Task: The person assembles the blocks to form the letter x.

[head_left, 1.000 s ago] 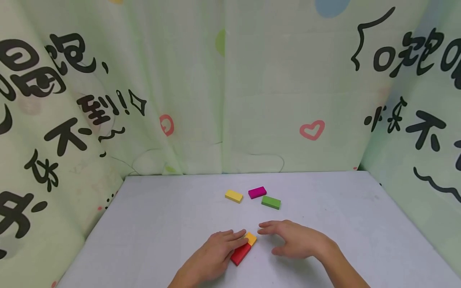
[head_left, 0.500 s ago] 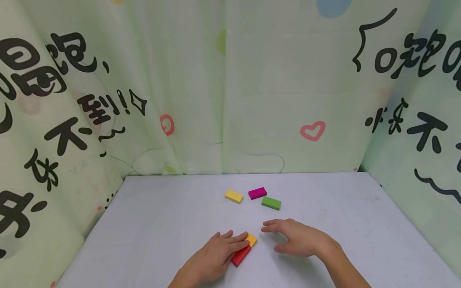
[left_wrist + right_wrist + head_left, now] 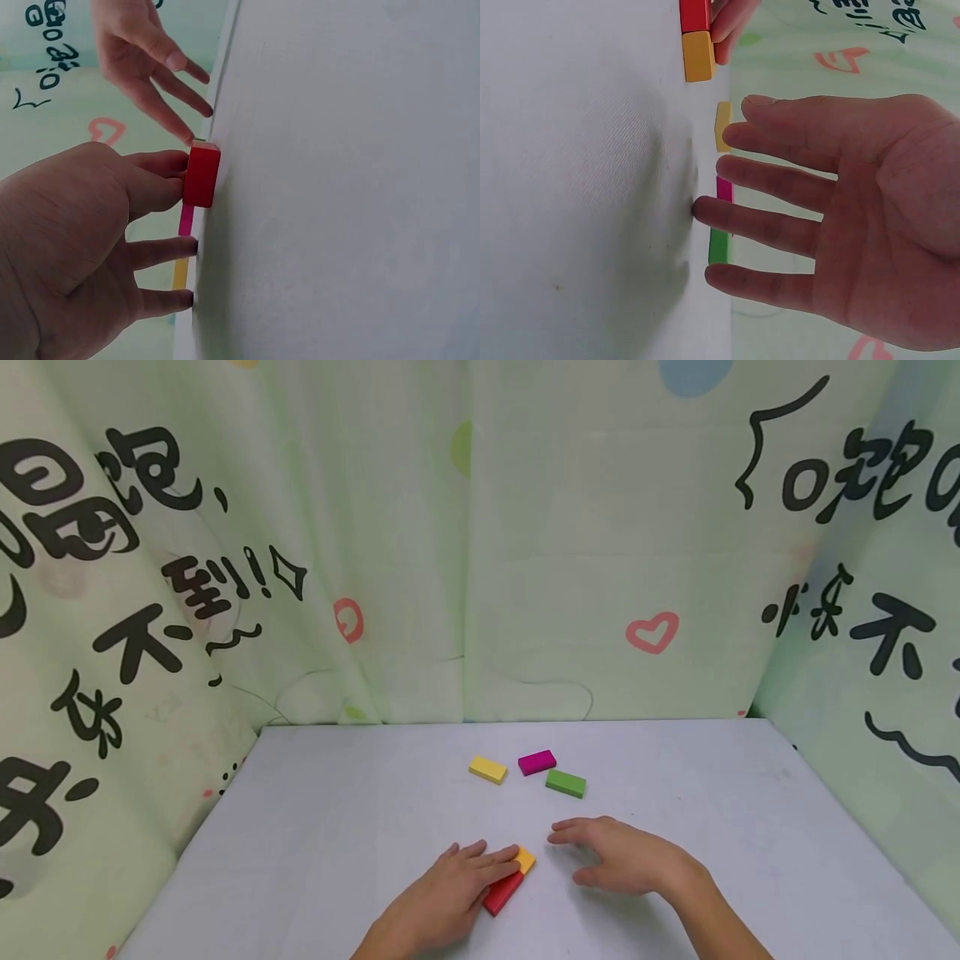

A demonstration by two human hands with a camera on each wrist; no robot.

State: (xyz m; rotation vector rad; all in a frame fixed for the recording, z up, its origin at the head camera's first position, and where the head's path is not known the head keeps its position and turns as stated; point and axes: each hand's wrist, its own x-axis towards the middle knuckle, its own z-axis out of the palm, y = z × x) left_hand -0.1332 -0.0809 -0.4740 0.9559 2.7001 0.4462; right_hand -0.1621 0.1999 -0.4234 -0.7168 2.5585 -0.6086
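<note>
My left hand [image 3: 446,893] rests over a red block [image 3: 503,894] and an orange block [image 3: 527,861], its fingers fairly straight. The two blocks lie end to end in a slanted line, partly covered by fingers in the head view. In the left wrist view, the thumb and a finger touch the top of the red block [image 3: 202,175], while other fingers reach down to the table. To the right of the blocks, my right hand [image 3: 618,856] hovers low over the table and holds nothing. Its fingers are spread and straight in the right wrist view.
Farther back on the white table [image 3: 322,827] lie a yellow block [image 3: 487,769], a magenta block [image 3: 536,762] and a green block [image 3: 566,783], loosely grouped. A pale green curtain [image 3: 540,560] with dark lettering stands along the back and both sides.
My right hand has drifted slightly to the right, away from the orange block. The left hand stays over the red and orange blocks; the three far blocks stay where they were.
</note>
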